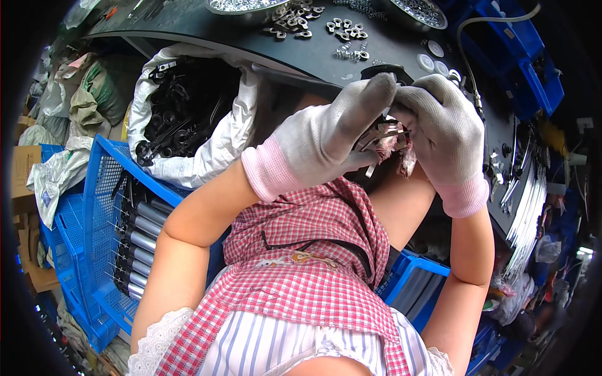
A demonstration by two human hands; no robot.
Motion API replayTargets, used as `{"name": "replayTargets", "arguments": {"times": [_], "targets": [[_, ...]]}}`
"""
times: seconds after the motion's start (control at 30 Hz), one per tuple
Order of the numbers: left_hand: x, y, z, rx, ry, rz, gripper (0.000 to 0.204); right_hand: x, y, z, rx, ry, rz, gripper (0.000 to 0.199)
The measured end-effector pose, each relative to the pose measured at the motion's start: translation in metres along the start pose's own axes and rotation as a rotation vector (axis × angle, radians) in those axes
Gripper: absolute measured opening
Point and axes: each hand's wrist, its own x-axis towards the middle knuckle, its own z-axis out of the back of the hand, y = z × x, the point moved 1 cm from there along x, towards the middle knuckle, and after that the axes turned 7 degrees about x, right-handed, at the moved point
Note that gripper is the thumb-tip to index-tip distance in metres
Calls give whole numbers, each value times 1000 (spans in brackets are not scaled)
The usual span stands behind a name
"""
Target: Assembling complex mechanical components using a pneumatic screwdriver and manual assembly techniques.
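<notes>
My left hand (323,135) and my right hand (448,125), both in pale grey gloves with pink cuffs, meet over my lap by the table edge. Between them is a black plastic part (384,70), its rounded end showing beyond the left thumb. The fingers of both hands are closed around it, the right ones curled, the left ones mostly hidden under the palm. Thin metal and dark pieces (384,133) show in the gap between the hands, beside frayed reddish-white scraps (404,153). The gloves hide how these join.
On the dark table (232,31) lie metal clips (295,22), springs (348,53), white discs (433,62) and a bowl (426,12) of small parts. A white sack (241,106) of black parts stands left, above a blue crate (103,182) of grey tubes. Metal rods (527,219) lie right.
</notes>
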Motion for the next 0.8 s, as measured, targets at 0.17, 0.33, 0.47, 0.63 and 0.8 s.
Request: {"name": "replayTargets", "arguments": {"times": [0.17,0.33,0.47,0.63,0.8], "targets": [[1,-7,-1,31,45,-20,127,-10,16,4,-332,44,-43,13],[0,-6,-2,66,21,-87,125,-15,14,2,-438,69,-29,11],[2,-10,2,96,62,-67,110,-16,2,8,-148,123,-107,12],[9,-12,6,114,131,-28,95,-25,-4,10,32,51,-155,21],[17,-18,1,86,13,-17,89,-56,-9,24,535,-310,-459,61]]}}
